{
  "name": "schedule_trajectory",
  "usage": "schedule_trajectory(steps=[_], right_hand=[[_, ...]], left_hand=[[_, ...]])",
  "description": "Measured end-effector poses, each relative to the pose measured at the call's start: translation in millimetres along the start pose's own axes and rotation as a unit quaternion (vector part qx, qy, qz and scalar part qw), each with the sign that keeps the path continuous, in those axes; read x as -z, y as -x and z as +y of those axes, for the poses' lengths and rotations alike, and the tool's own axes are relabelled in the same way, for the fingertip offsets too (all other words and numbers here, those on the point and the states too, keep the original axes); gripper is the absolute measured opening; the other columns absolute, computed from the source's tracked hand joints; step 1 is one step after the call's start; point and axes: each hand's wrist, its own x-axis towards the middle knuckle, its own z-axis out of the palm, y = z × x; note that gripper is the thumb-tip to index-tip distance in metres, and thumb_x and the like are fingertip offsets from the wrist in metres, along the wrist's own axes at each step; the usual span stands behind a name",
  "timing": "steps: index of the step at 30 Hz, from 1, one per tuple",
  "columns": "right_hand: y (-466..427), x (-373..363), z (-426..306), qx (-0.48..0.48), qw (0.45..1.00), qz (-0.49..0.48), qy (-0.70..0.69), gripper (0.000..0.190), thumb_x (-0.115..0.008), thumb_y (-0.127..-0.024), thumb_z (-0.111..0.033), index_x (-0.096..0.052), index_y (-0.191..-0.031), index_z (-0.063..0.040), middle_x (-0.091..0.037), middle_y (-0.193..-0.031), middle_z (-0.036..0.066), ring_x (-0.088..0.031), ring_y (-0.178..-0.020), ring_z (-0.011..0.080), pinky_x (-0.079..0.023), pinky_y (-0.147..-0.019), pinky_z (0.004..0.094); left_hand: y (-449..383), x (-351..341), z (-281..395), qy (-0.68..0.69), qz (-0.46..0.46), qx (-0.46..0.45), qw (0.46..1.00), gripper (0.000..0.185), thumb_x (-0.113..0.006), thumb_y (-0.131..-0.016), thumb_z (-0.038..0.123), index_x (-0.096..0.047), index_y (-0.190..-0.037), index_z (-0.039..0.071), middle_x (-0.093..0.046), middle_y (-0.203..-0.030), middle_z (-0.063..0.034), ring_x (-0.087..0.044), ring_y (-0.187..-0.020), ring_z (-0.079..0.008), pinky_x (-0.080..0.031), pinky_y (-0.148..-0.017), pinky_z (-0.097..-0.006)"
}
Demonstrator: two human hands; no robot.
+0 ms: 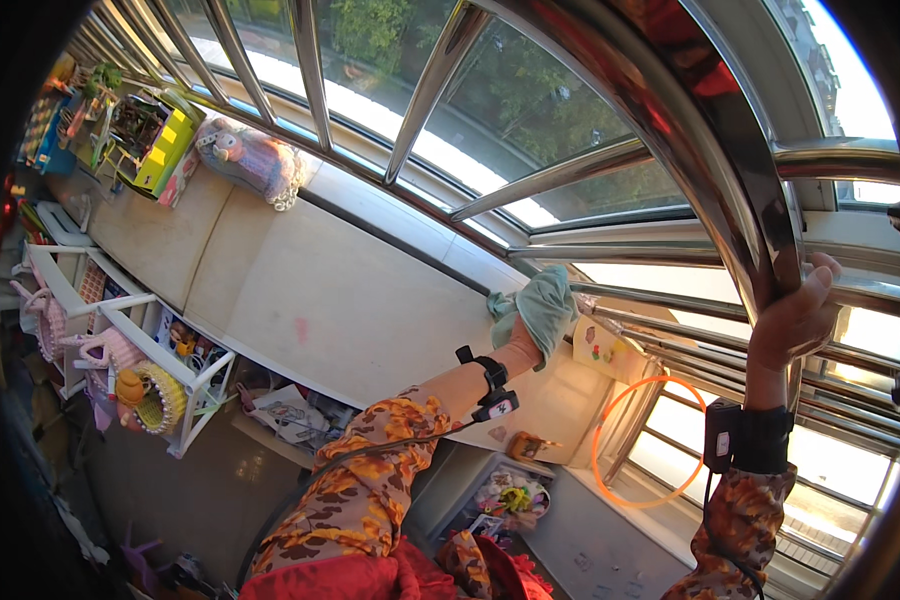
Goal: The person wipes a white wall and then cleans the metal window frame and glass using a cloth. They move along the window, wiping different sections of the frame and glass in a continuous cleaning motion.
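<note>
My left hand (523, 346) holds a pale green cloth (544, 304) against the base of the metal window bars, at the far right end of a white ledge (330, 277). The cloth drapes over my fingers and hides most of them. On the right, my right hand (791, 324) is wrapped around a thick, shiny metal tube (727, 180) of the window guard. Thinner metal bars (427, 90) run along the window behind the ledge. Both wrists wear black straps with small devices and cables.
A knitted bag (247, 161) and a yellow-green box (154, 142) stand at the ledge's far left. White rack baskets (131, 307) with crocheted items hang along its front. An orange hoop (598, 450) leans by the right bars. Below sits a plastic bin (461, 499) of small items.
</note>
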Motion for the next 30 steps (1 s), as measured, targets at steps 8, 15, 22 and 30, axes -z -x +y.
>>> schedule_trajectory(steps=[8, 15, 22, 30], right_hand=[[-2, 12, 24, -0.064, 0.995, -0.036, -0.073, 0.076, -0.075, -0.083, -0.039, -0.032, -0.134, -0.004, -0.062, -0.111, 0.015, -0.063, -0.072, 0.0320, -0.048, -0.058, 0.0395], [0, 0, -3, -0.076, 0.997, -0.009, -0.031, 0.039, -0.048, -0.092, -0.040, -0.054, -0.110, -0.006, -0.065, -0.084, 0.013, -0.068, -0.069, 0.0238, -0.060, -0.060, 0.0321], [1, -1, -13, -0.023, 0.999, -0.021, -0.009, 0.037, -0.047, -0.093, -0.039, -0.055, -0.108, -0.006, -0.064, -0.079, 0.012, -0.068, -0.067, 0.0210, -0.060, -0.055, 0.0303], [-3, -1, -6, -0.025, 1.000, -0.019, 0.002, 0.037, -0.046, -0.094, -0.041, -0.055, -0.106, -0.007, -0.065, -0.079, 0.010, -0.068, -0.065, 0.0191, -0.060, -0.054, 0.0284]], left_hand=[[-58, -22, -34, -0.092, 0.012, -0.070, 0.993, 0.030, -0.048, -0.092, 0.015, -0.059, -0.118, 0.003, -0.060, -0.118, -0.0152, -0.057, -0.112, -0.0301, -0.041, -0.098, -0.0446], [-90, -37, -27, -0.001, -0.074, -0.092, 0.993, 0.020, -0.055, -0.086, 0.009, -0.068, -0.101, 0.005, -0.065, -0.101, -0.0128, -0.062, -0.096, -0.0284, -0.047, -0.081, -0.0411], [-39, -84, -62, -0.891, 0.205, -0.168, 0.369, 0.033, -0.047, -0.096, 0.019, -0.056, -0.126, 0.006, -0.061, -0.124, -0.0064, -0.058, -0.115, -0.0215, -0.044, -0.101, -0.0336], [17, -38, -122, -0.981, 0.131, -0.145, 0.020, 0.053, -0.057, -0.092, 0.023, -0.042, -0.139, 0.003, -0.044, -0.144, -0.0107, -0.045, -0.130, -0.0231, -0.035, -0.111, -0.0342]])
